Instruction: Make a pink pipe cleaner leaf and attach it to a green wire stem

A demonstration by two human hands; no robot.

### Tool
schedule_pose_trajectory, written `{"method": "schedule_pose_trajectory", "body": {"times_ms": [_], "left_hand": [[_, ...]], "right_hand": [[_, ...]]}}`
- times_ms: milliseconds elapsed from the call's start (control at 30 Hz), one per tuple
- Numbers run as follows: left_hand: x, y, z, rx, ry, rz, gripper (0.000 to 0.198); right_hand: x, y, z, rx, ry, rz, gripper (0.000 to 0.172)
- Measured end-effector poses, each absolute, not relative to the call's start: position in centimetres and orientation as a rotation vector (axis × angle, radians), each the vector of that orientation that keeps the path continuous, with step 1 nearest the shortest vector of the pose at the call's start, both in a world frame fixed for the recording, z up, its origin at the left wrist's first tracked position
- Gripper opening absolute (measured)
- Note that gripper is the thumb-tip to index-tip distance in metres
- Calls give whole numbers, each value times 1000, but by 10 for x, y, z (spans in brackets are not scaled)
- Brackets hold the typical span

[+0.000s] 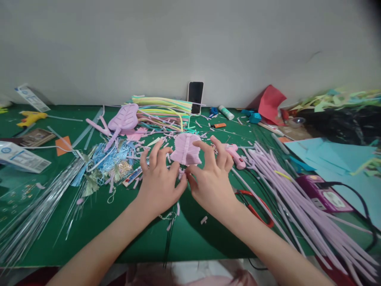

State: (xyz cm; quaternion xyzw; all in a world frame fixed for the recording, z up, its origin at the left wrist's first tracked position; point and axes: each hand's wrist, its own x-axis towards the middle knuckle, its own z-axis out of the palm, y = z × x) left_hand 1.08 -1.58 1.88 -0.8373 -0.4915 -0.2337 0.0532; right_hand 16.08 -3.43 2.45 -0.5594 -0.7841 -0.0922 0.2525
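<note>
My left hand (159, 180) and my right hand (212, 176) meet over the green table (98, 214), thumbs almost touching. Between their fingertips sits a pink leaf-shaped piece made of pipe cleaners (187, 149). My right forefinger rests on its right edge, and my left fingers curl by its left edge. Both thumbs pinch near its base, where a thin dark wire stem (169, 234) runs toward me. A second, finished pink leaf (125, 117) lies further back on the left.
Lilac pipe cleaners (297, 198) fan out on the right, beside red-handled scissors (256, 206), a pink glue gun (235, 153) and a purple power strip (321, 194). Silver strips (35, 210) lie left. A phone (195, 97) leans on the wall behind coloured pipe cleaners (163, 107).
</note>
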Motion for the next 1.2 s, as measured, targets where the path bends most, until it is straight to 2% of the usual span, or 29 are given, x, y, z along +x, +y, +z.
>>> {"method": "schedule_pose_trajectory", "body": {"times_ms": [167, 333, 500, 600, 733, 833, 933, 1067, 1200], "left_hand": [[9, -14, 21, -2686, -1494, -627, 21], [6, -8, 18, -2776, -1589, -764, 23], [1, -2, 20, -2881, -1689, -1026, 27], [-3, 2, 23, -2902, -1728, -1176, 29], [-4, 4, 25, -2958, -1775, -1271, 28], [-2, 3, 24, -2970, -1790, -1330, 28], [0, 2, 22, -2959, -1762, -1351, 28], [1, 1, 21, -2985, -1704, -1311, 30], [1, 0, 19, -3053, -1655, -1361, 29]], "right_hand": [[159, -32, 28, -1502, -2191, -275, 17], [159, -36, 48, -1458, -2200, -219, 19], [174, -49, 76, -1418, -1802, -113, 21], [186, -51, 67, -1435, -1522, -37, 18], [187, -45, 36, -1426, -1527, 330, 12], [177, -41, 22, -1431, -1568, 635, 22], [166, -38, 21, -1410, -1659, 666, 30], [158, -35, 27, -1413, -1709, 710, 22], [159, -33, 30, -1372, -1668, 902, 27]]}}
